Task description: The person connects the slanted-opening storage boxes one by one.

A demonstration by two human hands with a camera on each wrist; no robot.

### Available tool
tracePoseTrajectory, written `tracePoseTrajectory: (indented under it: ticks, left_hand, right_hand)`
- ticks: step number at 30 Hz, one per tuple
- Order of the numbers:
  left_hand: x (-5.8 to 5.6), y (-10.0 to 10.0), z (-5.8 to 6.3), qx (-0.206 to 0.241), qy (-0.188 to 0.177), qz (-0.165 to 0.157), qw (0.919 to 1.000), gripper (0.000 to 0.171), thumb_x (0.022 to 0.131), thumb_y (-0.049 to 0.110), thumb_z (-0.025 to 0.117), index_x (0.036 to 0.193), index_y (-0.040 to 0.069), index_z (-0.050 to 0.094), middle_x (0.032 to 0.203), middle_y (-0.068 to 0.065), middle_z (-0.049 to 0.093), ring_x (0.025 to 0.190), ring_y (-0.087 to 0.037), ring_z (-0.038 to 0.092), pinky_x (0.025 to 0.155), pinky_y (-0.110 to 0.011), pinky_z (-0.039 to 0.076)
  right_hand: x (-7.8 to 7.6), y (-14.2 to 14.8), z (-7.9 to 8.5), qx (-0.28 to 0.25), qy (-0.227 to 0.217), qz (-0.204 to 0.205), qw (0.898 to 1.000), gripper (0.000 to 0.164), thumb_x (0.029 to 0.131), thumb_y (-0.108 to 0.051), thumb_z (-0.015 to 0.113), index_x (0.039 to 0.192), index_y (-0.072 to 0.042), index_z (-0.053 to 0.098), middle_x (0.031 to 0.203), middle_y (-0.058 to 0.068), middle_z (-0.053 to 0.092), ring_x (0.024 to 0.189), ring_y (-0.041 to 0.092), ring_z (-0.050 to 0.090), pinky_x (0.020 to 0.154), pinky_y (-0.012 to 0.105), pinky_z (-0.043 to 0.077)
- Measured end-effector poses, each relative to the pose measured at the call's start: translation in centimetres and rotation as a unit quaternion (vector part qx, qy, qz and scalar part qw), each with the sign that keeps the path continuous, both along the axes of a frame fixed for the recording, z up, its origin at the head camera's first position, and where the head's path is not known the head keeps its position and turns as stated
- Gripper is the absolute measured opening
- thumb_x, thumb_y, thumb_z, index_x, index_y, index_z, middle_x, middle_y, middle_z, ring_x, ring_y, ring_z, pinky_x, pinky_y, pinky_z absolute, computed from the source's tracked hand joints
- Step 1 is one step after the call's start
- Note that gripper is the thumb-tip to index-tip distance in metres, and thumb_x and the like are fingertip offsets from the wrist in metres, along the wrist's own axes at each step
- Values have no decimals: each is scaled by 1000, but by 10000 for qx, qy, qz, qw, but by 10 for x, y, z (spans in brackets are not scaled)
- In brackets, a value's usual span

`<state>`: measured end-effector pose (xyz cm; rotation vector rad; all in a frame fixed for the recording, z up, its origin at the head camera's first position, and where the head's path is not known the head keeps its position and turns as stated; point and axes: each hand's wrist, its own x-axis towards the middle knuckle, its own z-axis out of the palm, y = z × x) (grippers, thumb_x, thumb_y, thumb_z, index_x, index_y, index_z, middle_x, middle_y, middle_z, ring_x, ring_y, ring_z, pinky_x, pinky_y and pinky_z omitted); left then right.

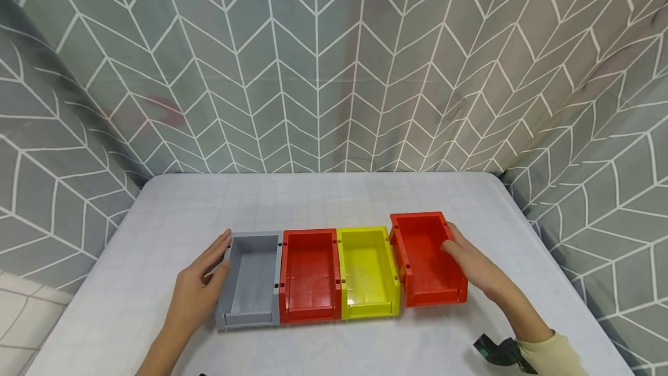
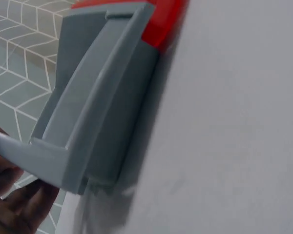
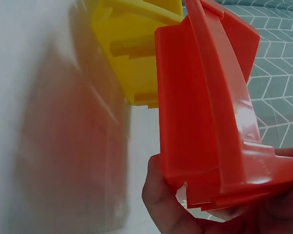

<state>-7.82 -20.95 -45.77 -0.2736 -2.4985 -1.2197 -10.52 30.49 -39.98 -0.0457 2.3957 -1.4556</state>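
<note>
A gray plastic bin (image 1: 254, 274), a red bin (image 1: 311, 274) and a yellow bin (image 1: 366, 271) stand side by side in a row on the table. My left hand (image 1: 195, 289) rests against the outer left wall of the gray bin, fingers fairly straight; the left wrist view shows fingertips (image 2: 31, 202) at that bin's wall. At the right end, my right hand (image 1: 477, 263) grips a second red bin (image 1: 430, 260) by its right wall, thumb inside. In the right wrist view this bin is raised off the table, beside the yellow bin (image 3: 134, 63).
A white cloth with a faint grid covers the table (image 1: 313, 202). Gray curtains (image 1: 334, 74) with white chevron lines hang behind it and at both sides. A black strap (image 1: 501, 353) is by my right wrist, near the cream sleeve (image 1: 550, 355).
</note>
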Motion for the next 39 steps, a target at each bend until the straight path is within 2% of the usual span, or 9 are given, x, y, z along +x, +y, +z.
tracePoseTrajectory:
  ticks: [3,5,10,13,23,30,36,38,39]
  left_hand:
    - [0,1,2,403,-254,-7,9989,46,105,6,62,150,7,56,157,-2,48,131,0,50,96,-10,44]
    - [1,2,5,711,-475,-12,9963,43,105,7,63,147,7,59,157,-2,49,132,4,48,99,-10,43]
    - [1,6,10,1292,-1022,-1,9863,36,106,7,60,142,8,64,156,4,50,142,-6,43,103,-9,39]
    - [1,8,9,1555,-1166,-41,9809,36,107,6,57,142,7,64,156,5,50,146,-9,39,104,-8,37]
    - [2,12,-2,1963,-903,-220,9761,32,110,6,51,138,2,66,156,-1,51,148,-9,36,108,-12,37]
    - [-1,16,-2,1967,-798,-254,9769,31,110,5,50,136,1,66,156,-2,51,148,-11,36,108,-12,36]
    - [1,15,-3,1879,-849,-166,9784,31,110,6,51,136,2,66,156,-5,50,148,-9,36,107,-11,36]
    - [1,14,-3,1830,-846,-141,9794,31,110,5,51,136,2,67,156,-4,50,147,-9,36,107,-11,36]
    - [1,13,-2,1815,-831,-145,9798,31,110,5,51,136,3,67,156,-4,50,147,-9,36,107,-11,36]
  right_hand:
    - [0,0,0,74,41,44,10000,72,105,-17,46,165,-3,7,154,26,31,129,43,39,88,45,59]
    - [0,0,-1,75,71,72,9999,71,105,-15,45,164,-2,9,152,26,32,129,43,40,88,46,59]
    - [-2,-1,-2,-81,100,104,9999,65,106,-12,45,162,-3,13,147,26,37,124,42,44,85,45,60]
    - [-3,-2,-4,-74,133,142,9998,63,106,-11,45,161,-2,15,146,26,39,122,41,46,84,45,61]
    - [-1,-5,-2,-12,339,174,9993,61,104,-6,46,157,4,19,144,28,42,118,42,50,82,45,62]
    - [3,-6,-4,406,641,124,9970,61,101,-1,51,155,8,22,144,30,44,122,46,50,85,48,62]
    - [4,-6,-3,520,611,141,9967,62,101,-4,53,155,6,24,142,30,47,119,46,53,81,46,63]
    - [5,-7,1,941,950,135,9909,67,100,-8,59,157,5,24,141,32,48,117,47,55,79,49,63]
    - [6,-8,4,1225,1257,126,9844,71,99,-10,62,158,4,24,143,32,47,120,48,54,81,53,62]
